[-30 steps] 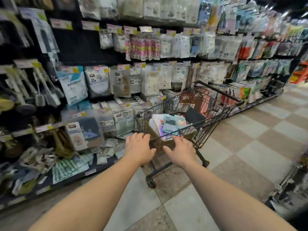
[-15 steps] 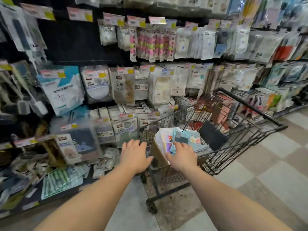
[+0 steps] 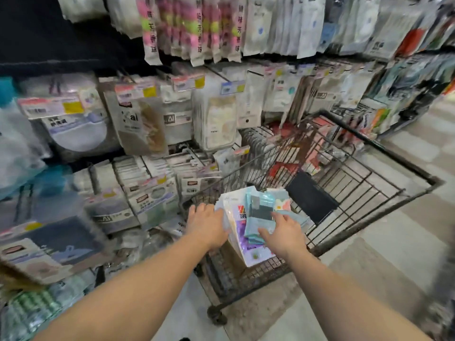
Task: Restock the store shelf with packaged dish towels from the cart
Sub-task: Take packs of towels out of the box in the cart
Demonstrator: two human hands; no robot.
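A black wire cart (image 3: 384,153) stands against the store shelf. At its near end sits a stack of packaged dish towels: light-blue packs (image 3: 258,207) on top of a larger white and purple pack (image 3: 248,252). My left hand (image 3: 206,225) rests with straight fingers against the left side of the stack. On top of the light-blue packs lies my right hand (image 3: 283,232), fingers curled over their right edge and thumb along the near edge.
Hanging packaged goods (image 3: 147,124) fill the shelf left of and behind the cart, with lower boxed packs (image 3: 152,200) beside my left hand. A black flat item (image 3: 312,198) lies deeper in the cart. Tiled floor (image 3: 394,242) opens to the right.
The view has closed in on the cart. Both hands left the cart's handle and reached in; the right hand now lies on the light-blue packs, the left against the stack.
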